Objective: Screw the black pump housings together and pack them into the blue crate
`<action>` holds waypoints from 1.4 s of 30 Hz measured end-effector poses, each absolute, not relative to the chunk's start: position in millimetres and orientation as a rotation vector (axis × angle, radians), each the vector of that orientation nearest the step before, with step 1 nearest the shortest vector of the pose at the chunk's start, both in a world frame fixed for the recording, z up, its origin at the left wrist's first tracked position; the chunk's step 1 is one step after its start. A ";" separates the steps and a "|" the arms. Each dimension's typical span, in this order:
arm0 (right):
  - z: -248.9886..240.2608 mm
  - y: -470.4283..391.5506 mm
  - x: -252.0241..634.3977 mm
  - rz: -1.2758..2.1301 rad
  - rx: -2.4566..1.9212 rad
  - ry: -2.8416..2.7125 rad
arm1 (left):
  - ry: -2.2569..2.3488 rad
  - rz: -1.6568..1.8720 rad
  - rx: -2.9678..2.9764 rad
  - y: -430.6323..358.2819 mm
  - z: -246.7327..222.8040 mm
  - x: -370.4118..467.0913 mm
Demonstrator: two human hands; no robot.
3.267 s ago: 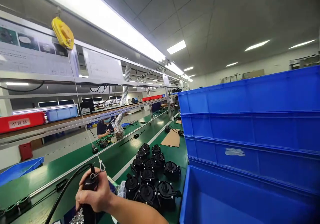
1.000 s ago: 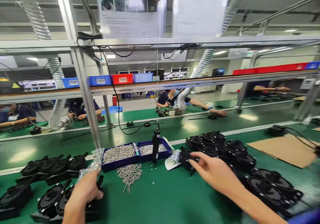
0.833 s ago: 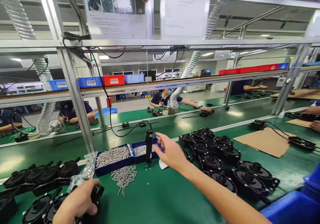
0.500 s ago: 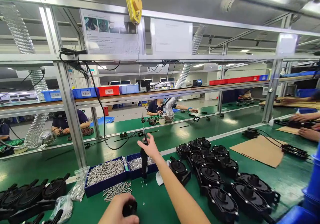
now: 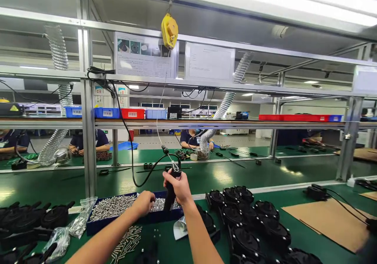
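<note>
My right hand (image 5: pixel 180 187) is wrapped around a black electric screwdriver (image 5: pixel 170 196), held almost upright with its cable and hanging wire at the top. The tool's lower end is in front of a blue bin (image 5: pixel 156 216) of small silver nuts or similar fasteners (image 5: pixel 159 204). At that bin's left side is my left hand (image 5: pixel 143 203), fingers curled down at the small pieces; what they pinch, if anything, is hidden. Left of it stands a blue bin of long silver screws (image 5: pixel 113 208), with loose screws (image 5: pixel 127 242) on the green bench. A dark, blurred part (image 5: pixel 147 254) lies at the bottom edge.
Black round housings (image 5: pixel 243 238) stand in rows at right, more housings (image 5: pixel 55 217) at left. Plastic bags (image 5: pixel 59 242) lie beside the bins. Cardboard (image 5: pixel 321 220) is far right. A yellow balancer (image 5: pixel 169 31) hangs overhead; a metal post (image 5: pixel 89 150) rises at left. Co-workers sit opposite.
My left hand has let go of the black part near the bottom edge and moved up to the small-fastener bin. My right hand now grips the screwdriver more fully. The view has shifted.
</note>
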State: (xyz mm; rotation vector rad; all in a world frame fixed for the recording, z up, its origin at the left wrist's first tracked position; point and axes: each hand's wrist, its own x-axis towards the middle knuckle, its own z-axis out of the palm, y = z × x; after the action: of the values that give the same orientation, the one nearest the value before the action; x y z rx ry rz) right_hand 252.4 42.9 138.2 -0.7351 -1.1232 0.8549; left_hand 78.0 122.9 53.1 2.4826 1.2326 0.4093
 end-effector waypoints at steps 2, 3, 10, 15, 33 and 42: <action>146.2 29.4 257.1 0.819 -0.692 -1.135 | 1.213 0.211 2.507 147.2 55.0 93.3; 149.4 23.5 259.7 0.802 -0.675 -1.139 | 1.195 0.117 2.514 155.4 53.1 99.5; 160.0 4.4 277.8 0.725 -0.613 -1.112 | 1.196 -0.057 2.527 164.3 28.2 111.5; 162.0 1.1 281.7 0.700 -0.607 -1.096 | 1.215 0.112 2.477 164.7 25.5 105.5; 158.5 -4.9 273.8 0.655 -0.671 -1.214 | 0.662 0.467 2.371 101.6 -55.2 89.5; 155.0 -5.4 259.7 0.612 -0.702 -1.258 | 0.757 0.674 2.229 86.2 -49.2 55.3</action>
State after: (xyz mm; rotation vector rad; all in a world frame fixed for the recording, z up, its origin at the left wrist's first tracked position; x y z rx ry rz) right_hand 259.7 -5.4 155.0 -0.7022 -1.2577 0.6124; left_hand 55.3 86.2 -49.2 2.2290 0.7570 0.6736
